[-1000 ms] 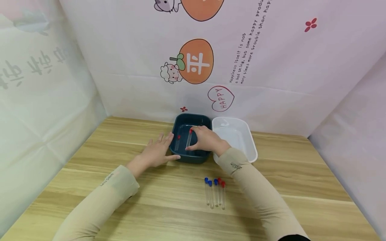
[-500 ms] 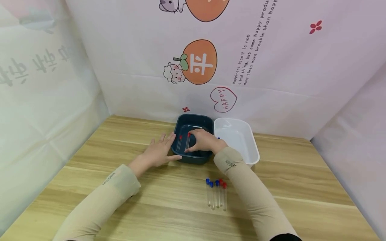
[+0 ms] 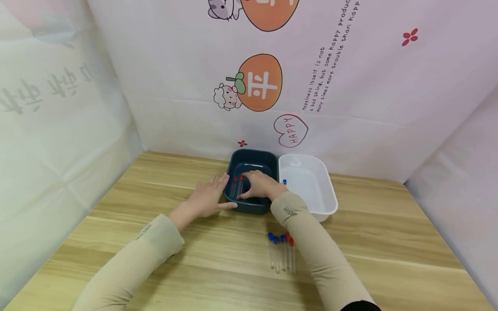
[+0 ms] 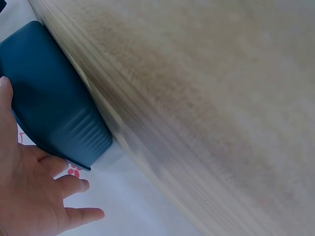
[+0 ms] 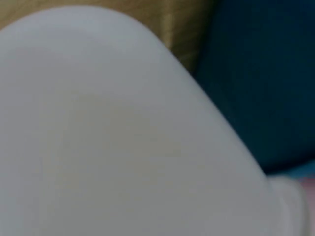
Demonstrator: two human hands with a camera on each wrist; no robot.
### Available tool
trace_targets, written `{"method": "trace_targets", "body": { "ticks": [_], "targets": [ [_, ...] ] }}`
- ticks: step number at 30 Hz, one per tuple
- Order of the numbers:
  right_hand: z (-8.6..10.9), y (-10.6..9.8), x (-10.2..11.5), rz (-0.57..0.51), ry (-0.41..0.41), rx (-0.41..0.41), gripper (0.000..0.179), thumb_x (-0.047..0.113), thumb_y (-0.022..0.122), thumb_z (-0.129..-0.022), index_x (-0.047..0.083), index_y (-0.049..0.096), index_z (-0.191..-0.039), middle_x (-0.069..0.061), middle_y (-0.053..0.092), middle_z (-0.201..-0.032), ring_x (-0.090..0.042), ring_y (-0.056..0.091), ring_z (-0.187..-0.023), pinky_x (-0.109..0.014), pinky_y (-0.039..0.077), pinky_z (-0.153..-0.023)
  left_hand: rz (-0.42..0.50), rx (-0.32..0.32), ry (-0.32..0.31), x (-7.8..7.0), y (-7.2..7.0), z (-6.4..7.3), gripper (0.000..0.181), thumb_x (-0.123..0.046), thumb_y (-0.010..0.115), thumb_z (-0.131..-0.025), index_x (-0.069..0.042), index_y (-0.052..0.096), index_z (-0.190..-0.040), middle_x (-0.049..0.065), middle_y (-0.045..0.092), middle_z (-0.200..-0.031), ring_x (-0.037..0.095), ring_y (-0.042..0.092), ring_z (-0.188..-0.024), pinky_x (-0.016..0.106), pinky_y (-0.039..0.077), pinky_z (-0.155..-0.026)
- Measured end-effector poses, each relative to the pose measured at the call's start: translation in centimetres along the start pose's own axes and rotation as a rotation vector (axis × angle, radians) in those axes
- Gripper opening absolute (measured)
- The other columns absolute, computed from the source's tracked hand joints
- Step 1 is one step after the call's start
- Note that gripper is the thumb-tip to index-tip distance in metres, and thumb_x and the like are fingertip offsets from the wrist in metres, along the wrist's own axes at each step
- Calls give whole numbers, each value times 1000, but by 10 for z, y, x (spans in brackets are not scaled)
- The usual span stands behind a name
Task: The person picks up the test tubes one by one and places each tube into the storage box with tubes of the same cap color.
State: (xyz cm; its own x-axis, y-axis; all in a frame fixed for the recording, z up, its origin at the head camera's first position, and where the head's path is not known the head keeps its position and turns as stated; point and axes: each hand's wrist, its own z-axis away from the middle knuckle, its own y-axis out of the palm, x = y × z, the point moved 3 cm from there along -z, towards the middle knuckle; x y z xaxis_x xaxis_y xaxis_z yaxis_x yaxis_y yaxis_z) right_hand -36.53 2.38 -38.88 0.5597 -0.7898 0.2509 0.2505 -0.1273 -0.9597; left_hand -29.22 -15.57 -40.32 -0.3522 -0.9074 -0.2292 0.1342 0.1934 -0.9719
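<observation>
In the head view my right hand [image 3: 260, 185] reaches into the dark teal box [image 3: 250, 208]. Between its thumb and fingers it pinches a red-capped test tube [image 3: 240, 186] lengthwise, low in the box. A second red-capped test tube [image 3: 233, 189] lies just left of it, roughly parallel. With fingers spread, my left hand [image 3: 209, 198] rests against the box's left side, thumb at the front corner. The left wrist view shows that left hand [image 4: 32, 196] along the teal box's outer wall [image 4: 49, 93]. The right hand does not show in the right wrist view.
A white box [image 3: 330, 190] stands right beside the teal one, a blue cap [image 3: 285, 182] showing at its left side. Several tubes with blue and red caps [image 3: 282, 255] lie on the wooden table [image 3: 218, 268] near my right sleeve. A printed cloth [image 3: 175, 108] hangs behind.
My right hand has moved left and lower in the teal box, bringing its red-capped test tube next to the other one. The left hand stays against the box.
</observation>
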Motion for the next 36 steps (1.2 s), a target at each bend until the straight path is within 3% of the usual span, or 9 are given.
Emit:
{"method": "trace_targets", "body": {
  "ticks": [11,36],
  "targets": [
    [-11,12,-5,29,30,-18,87,50,81,-87,2,49,-151,-17,47,-154,-32,42,-142,-45,36,-117,-6,-11,6,-2,-1,0,100,-68,52,-97,-5,14,-165,12,13,-170,41,10,-155,73,17,-114],
    [-27,23,-7,45,57,53,86,51,78,-89,7,45,-155,-14,39,-160,-33,35,-146,-49,34,-117,-2,-4,4,0,1,0,100,-68,53,-97,-7,13,-165,10,11,-171,39,9,-155,72,16,-115]
  ]
}}
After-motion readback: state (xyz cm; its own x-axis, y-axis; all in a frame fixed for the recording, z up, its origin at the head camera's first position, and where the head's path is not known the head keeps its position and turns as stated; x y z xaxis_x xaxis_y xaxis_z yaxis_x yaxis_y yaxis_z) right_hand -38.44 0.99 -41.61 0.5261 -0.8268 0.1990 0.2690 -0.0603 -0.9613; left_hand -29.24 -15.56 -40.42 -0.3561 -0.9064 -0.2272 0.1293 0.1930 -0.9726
